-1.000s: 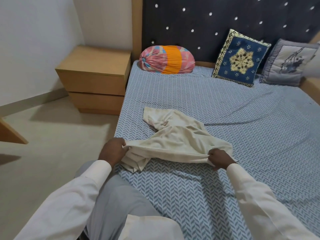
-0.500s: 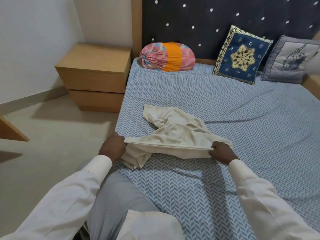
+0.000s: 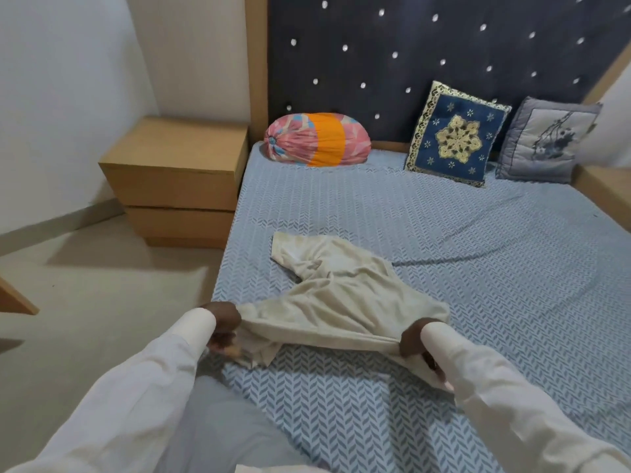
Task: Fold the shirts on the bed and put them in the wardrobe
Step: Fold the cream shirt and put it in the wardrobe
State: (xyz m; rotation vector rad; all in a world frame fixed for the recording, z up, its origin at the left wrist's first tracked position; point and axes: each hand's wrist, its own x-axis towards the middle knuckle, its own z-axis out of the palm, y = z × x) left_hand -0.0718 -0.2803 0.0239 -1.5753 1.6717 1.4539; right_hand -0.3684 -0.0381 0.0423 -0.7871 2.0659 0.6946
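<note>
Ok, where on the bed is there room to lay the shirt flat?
Free: the wide bed stretch right of the shirt, below the cushions; also the strip between shirt and bolster. Crowded: the near edge, where the left hand and right hand grip it.

shirt (image 3: 341, 295) on bed (image 3: 444, 227) | nightstand (image 3: 174, 172) left (on floor) | pillows (image 3: 457, 134) behind
</note>
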